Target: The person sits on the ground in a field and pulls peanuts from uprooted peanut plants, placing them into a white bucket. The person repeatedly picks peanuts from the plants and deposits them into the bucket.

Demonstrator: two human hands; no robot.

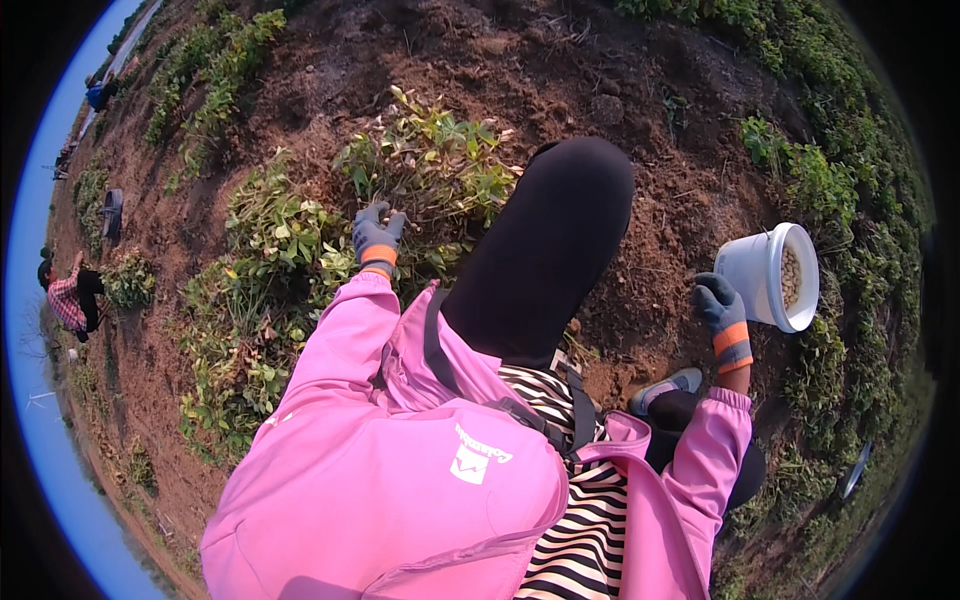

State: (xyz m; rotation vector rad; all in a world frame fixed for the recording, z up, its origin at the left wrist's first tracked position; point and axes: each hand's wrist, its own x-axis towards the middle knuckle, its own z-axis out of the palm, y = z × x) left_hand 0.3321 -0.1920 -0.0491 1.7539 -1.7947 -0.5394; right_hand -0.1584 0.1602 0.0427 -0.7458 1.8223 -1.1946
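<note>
My left hand (pixel 375 236), in a grey work glove with an orange cuff band, is at the edge of uprooted peanut plants (pixel 442 161). Small pale bits, probably pods, show between its thumb and fingers; whether they are gripped is unclear. My right hand (pixel 718 304), gloved alike, is beside the white plastic bucket (pixel 746 274), fingers curled and palm hidden. The bucket leans with its mouth to the right. Unshelled peanuts (pixel 790 277) show inside it. More leafy peanut plants (pixel 277 225) are heaped left of my left hand.
My bent knee (pixel 577 195) in black trousers rises between my hands. Bare reddish soil (pixel 652 247) lies beyond it. Growing green rows (pixel 862 150) run along the right. At far left are a person in a checked shirt (pixel 67 302), another in blue (pixel 97 96), and a dark sandal-like object (pixel 112 212).
</note>
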